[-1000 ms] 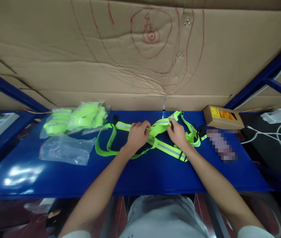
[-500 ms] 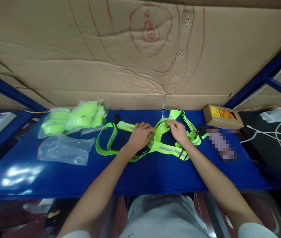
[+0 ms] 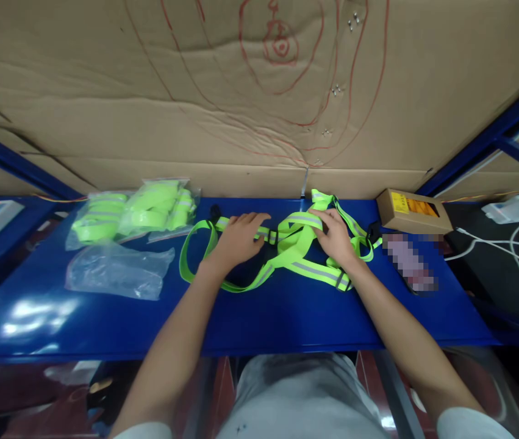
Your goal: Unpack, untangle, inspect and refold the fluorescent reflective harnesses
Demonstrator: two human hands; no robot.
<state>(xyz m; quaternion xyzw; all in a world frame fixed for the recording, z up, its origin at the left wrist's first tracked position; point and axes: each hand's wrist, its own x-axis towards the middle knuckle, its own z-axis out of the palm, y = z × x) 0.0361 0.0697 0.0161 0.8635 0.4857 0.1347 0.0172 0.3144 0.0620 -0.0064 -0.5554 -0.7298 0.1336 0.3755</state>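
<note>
A neon yellow-green reflective harness (image 3: 318,269) with grey stripes lies in loops across the blue table. Above its left loop is my left hand (image 3: 239,239), thumb apart from the stretched fingers and nothing gripped. My right hand (image 3: 333,235) pinches a strap near the middle, where several straps cross and one arches up. A black buckle (image 3: 214,212) sits at the far left of the harness, and another black buckle (image 3: 372,231) at its right end. Part of the left loop is hidden under my left hand and wrist.
Clear bags of folded yellow-green straps (image 3: 152,207) lie at the back left, with a flat clear plastic bag (image 3: 119,271) in front. On the right are a cardboard box (image 3: 412,211), a blurred-out phone-like object (image 3: 409,263) and white cables (image 3: 515,253). A cardboard panel (image 3: 195,140) stands behind.
My left hand has let go of the middle straps and moved left, its fingers spreading. My right hand stays at the straps, and a strap beside it now arches up. The view has tilted slightly.
</note>
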